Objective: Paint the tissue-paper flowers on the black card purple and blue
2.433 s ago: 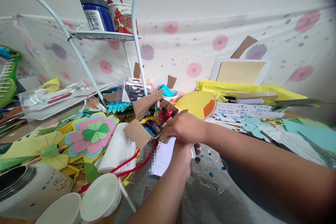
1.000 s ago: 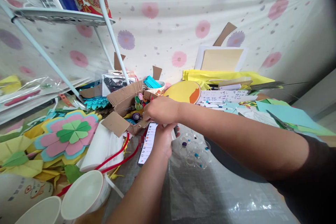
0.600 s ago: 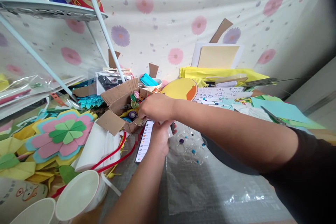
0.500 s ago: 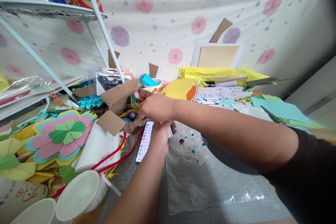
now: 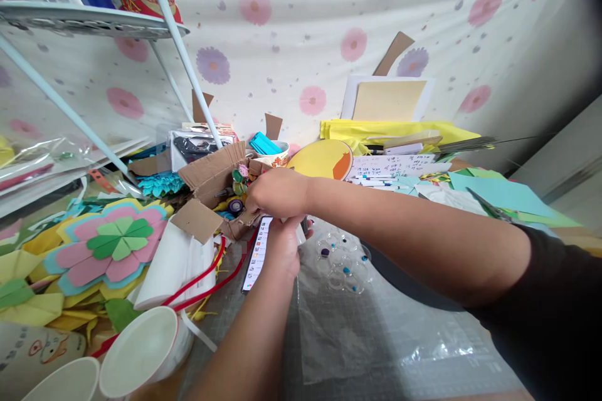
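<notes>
My right hand (image 5: 278, 191) reaches across my left arm to the near right corner of an open cardboard box (image 5: 207, 166), its curled fingers pointing down; whatever they grip is hidden. Small colourful items (image 5: 236, 194) lie inside the box. Just below, my left hand (image 5: 285, 241) is closed around a small whitish object (image 5: 301, 236), only partly visible. A phone (image 5: 256, 263) with a lit list on its screen lies beside the left wrist. To the right, a clear plastic piece of joined rings (image 5: 343, 263) with a few blue and dark dots rests on a plastic sheet (image 5: 348, 338).
White bowls (image 5: 140, 351) stand at the front left, near layered paper flowers (image 5: 113, 244) and red cord (image 5: 207, 288). A shelf rack (image 5: 94, 19) rises at the back left. A yellow disc (image 5: 320, 160), pens (image 5: 376, 182) and coloured paper (image 5: 508, 194) lie behind and right.
The view has shifted very slightly. Both hands stay in nearly the same place, the left one turned a little around the whitish object.
</notes>
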{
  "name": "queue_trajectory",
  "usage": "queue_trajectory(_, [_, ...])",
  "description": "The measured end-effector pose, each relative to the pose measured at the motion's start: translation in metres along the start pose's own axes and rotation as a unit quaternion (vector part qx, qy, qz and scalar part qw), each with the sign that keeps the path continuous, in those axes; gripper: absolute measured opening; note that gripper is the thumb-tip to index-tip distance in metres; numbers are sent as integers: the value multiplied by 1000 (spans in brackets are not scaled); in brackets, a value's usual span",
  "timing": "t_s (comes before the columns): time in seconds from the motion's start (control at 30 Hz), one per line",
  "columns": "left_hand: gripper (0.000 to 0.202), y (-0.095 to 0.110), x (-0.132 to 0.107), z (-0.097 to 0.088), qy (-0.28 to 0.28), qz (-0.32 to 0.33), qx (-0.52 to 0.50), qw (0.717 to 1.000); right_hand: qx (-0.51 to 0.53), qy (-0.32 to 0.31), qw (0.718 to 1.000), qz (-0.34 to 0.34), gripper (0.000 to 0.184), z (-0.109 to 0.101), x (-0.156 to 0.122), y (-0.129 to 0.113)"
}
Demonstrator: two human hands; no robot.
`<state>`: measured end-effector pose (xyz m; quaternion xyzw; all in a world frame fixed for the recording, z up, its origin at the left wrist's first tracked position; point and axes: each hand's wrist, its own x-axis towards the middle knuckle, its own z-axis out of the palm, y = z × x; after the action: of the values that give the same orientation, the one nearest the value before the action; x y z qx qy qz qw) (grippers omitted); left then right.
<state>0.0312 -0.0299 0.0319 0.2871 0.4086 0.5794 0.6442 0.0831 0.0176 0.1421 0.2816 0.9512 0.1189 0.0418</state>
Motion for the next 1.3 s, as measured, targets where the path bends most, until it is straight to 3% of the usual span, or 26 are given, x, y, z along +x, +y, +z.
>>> queue_trajectory(0.5, [39,1,1,0,14,8,5,1000,12,27,999,26,23,5,6,-3])
queue_trajectory(0.63, [41,3,-1,0,0,1,3,1000,69,116,989,53,35,3,-7,0])
queue_trajectory(0.73, [39,5,-3,0,-21,-21,12,999,124,210,962,118,42,7,-41,5])
queue_trajectory(0.77, [37,6,-4,0,-31,-29,15,999,168,257,939,155,40,11,-56,6])
queue_trajectory(0.83, [36,7,-8,0,-58,-46,22,997,269,348,864,244,32,24,-91,5])
queue_trajectory(0.9, [37,8,-14,2,-100,-64,28,993,403,405,744,347,25,43,-123,-3])
queue_trajectory(0.93, [38,8,-18,3,-124,-72,32,989,428,410,718,365,25,53,-137,-9])
queue_trajectory(1.03, [43,6,-30,6,-192,-88,45,976,501,395,684,352,36,76,-164,-30])
queue_trajectory(1.13, [44,1,-38,7,-240,-72,90,964,645,398,581,296,34,87,-174,-47])
queue_trajectory(1.2, [43,-1,-40,6,-259,-32,142,955,677,411,542,280,29,89,-176,-53])
queue_trajectory(1.3, [43,-2,-40,6,-257,74,257,929,685,425,515,290,30,92,-180,-54])
